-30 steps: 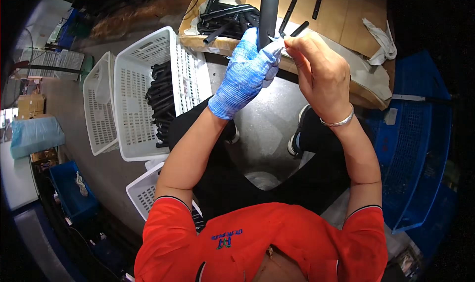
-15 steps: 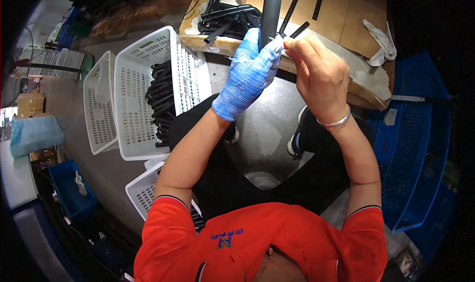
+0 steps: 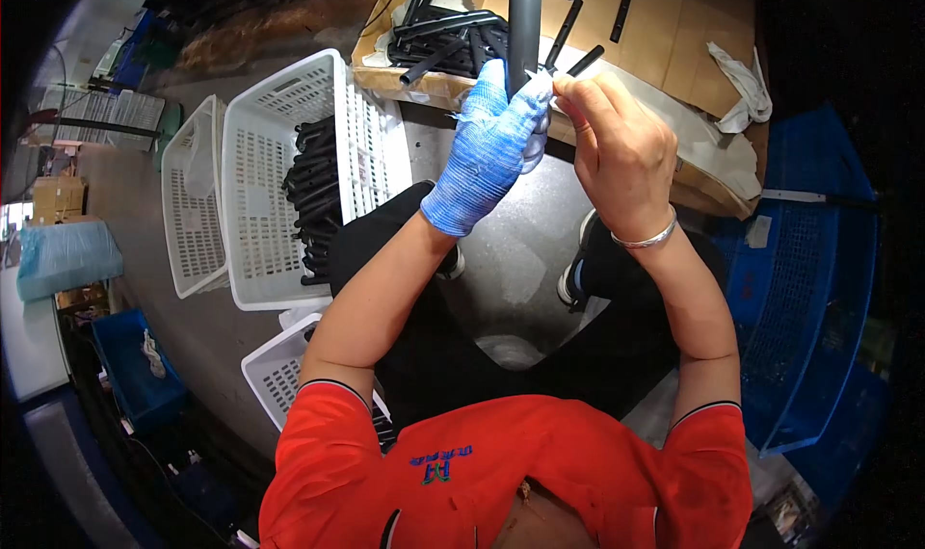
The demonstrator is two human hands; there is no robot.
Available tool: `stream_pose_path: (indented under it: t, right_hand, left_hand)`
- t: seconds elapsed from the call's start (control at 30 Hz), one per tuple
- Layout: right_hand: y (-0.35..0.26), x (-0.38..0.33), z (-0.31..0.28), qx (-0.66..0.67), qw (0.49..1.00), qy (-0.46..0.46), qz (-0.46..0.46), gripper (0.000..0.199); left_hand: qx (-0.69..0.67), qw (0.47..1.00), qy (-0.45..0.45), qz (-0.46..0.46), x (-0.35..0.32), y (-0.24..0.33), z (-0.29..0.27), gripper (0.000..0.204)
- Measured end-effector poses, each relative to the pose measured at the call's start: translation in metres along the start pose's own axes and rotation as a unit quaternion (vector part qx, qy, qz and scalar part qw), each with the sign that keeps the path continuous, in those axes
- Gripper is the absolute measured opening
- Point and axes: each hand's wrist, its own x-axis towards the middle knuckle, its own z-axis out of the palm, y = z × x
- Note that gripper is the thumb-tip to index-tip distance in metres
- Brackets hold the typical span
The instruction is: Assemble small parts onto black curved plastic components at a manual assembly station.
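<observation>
My left hand [image 3: 487, 154], in a blue knit glove, is closed round the lower part of a dark grey-black tube [image 3: 524, 24]. The tube rises from the glove past the top edge of the view, and its upper end is out of sight. My bare right hand [image 3: 621, 144], with a silver bangle at the wrist, meets the gloved fingertips beside the tube. Its thumb and forefinger are pinched together there. A small pale sliver shows at that spot, too small to name. Just beyond my hands, several black tubes [image 3: 586, 61] lie on the cardboard-covered bench [image 3: 674, 58].
A heap of black tubes [image 3: 448, 39] lies at the bench's left. White slotted crates [image 3: 255, 173] stand on the left, one holding black parts [image 3: 315, 197]. A white rag [image 3: 742, 91] hangs over the bench's right edge. Blue crates [image 3: 790, 289] stand at the right.
The tube's upper part has tilted slightly left. Both hands keep nearly the same place and grip; the whole view has shifted a little.
</observation>
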Motion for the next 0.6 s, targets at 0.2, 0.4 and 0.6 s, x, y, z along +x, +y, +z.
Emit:
stream_pose_path:
  t: [0.2,0.4,0.6]
  right_hand:
    - [0.009,0.003,0.003,0.165,0.982,-0.005,0.09,0.011]
    - [0.022,0.006,0.021,0.521,0.794,-0.097,0.298,0.022]
    - [0.03,0.007,0.016,0.535,0.776,-0.122,0.31,0.02]
  left_hand:
    - [-0.168,0.977,-0.026,-0.131,0.002,0.0,-0.007,0.018]
    - [-0.151,0.976,-0.073,-0.136,-0.002,0.001,-0.002,0.017]
    - [-0.211,0.954,-0.113,-0.178,0.0,0.008,-0.006,0.015]
